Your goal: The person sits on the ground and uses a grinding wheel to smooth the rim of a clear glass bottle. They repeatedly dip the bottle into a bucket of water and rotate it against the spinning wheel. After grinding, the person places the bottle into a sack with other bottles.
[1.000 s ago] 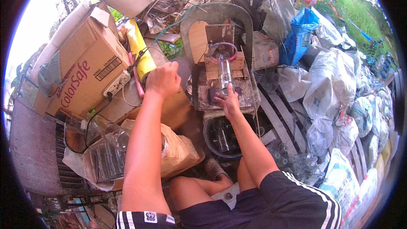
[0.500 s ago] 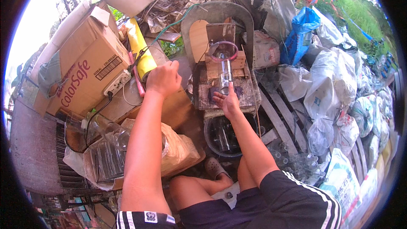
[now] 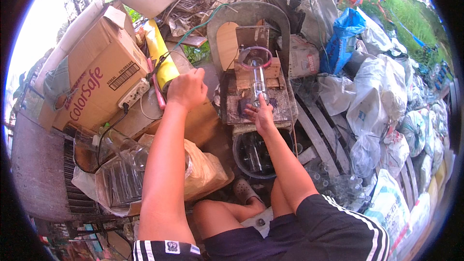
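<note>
In the head view, the only one we have, the clear glass bottle (image 3: 259,83) lies tilted near the upper centre of the frame, its far end at the purple-pink ring (image 3: 270,60) before a wooden block (image 3: 244,73). The right hand (image 3: 261,117) touches its near end with fingers partly spread; we cannot tell whether it grips or merely steadies. The left hand (image 3: 187,89), left of centre, is clenched just beside the yellow roll (image 3: 159,50); we cannot see anything inside the fist.

We judge that light finger contact could let the bottle roll or slide, and that a hard push could chip it against the ring or block. The dark tub (image 3: 238,157) of glassware sits just below the support, so a dropped bottle might break there. A snag on the cord of the white power strip (image 3: 133,95), left of the fist, could tug things loose.

For room, we find the support's near edge close under the right wrist. The plastic sacks (image 3: 377,92) crowd the right of the frame, beyond the slatted boards (image 3: 316,135); the cardboard box (image 3: 99,67) closes off the upper left. The gap between the two hands looks like the freest space.
</note>
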A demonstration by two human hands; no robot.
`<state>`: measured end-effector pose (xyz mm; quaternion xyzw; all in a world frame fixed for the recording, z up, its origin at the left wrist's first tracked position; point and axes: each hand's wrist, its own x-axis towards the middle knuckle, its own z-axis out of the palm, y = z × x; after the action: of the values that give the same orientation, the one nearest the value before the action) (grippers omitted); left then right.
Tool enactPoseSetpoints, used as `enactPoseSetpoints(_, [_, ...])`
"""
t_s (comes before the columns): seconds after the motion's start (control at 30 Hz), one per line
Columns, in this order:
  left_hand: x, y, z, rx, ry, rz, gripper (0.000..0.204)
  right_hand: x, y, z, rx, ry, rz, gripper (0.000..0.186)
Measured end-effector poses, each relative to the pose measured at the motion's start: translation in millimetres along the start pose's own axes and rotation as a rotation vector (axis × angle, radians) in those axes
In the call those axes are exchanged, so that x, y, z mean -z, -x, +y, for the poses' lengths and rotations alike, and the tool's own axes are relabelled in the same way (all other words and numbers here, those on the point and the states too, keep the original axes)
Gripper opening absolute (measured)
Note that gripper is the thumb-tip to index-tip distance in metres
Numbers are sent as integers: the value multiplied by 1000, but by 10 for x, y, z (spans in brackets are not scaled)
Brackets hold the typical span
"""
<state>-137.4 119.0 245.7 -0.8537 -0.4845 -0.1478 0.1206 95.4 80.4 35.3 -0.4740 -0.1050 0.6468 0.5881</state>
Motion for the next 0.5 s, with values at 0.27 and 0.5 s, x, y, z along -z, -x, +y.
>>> enactPoseSetpoints(0.27, [12,-2,-1,2,-9,-10,16,20,-244,243,419,378,204,87])
enactPoseSetpoints(0.5, [9,2,13,26,22,-12,13,83,-107,18,-5,-56,-9,77])
